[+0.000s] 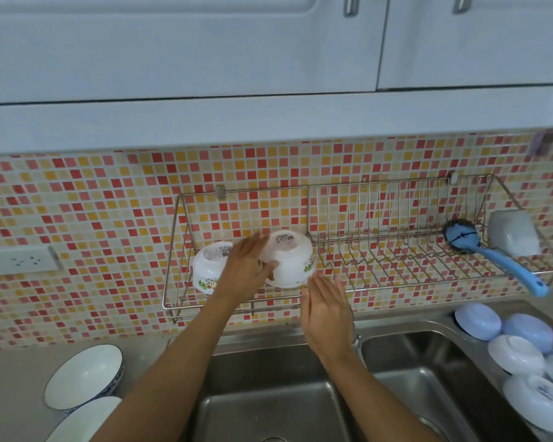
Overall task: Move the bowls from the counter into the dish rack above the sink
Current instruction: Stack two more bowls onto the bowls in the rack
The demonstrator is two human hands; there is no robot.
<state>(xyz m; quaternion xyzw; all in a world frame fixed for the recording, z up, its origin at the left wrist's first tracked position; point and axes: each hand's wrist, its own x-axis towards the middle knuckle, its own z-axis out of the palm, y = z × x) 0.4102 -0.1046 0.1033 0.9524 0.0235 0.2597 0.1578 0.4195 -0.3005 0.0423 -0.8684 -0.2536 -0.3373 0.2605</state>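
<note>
A wire dish rack (380,263) hangs on the tiled wall above the sink. Two white bowls with printed patterns stand upside down in its left end. My left hand (249,266) rests against the right one (292,261), fingers spread over its left side and rim. The other bowl (209,266) stands just left of that hand. My right hand (328,311) is open, just below and right of the held bowl, not touching it. Several pale blue and white bowls (517,342) lie upside down on the counter at the right of the sink.
A blue dish brush (479,247) and a grey cup (513,232) sit at the rack's right end. Two white bowls with blue rims (83,376) stand on the counter at the left. A double steel sink (403,378) lies below. A wall socket (20,261) is at the far left.
</note>
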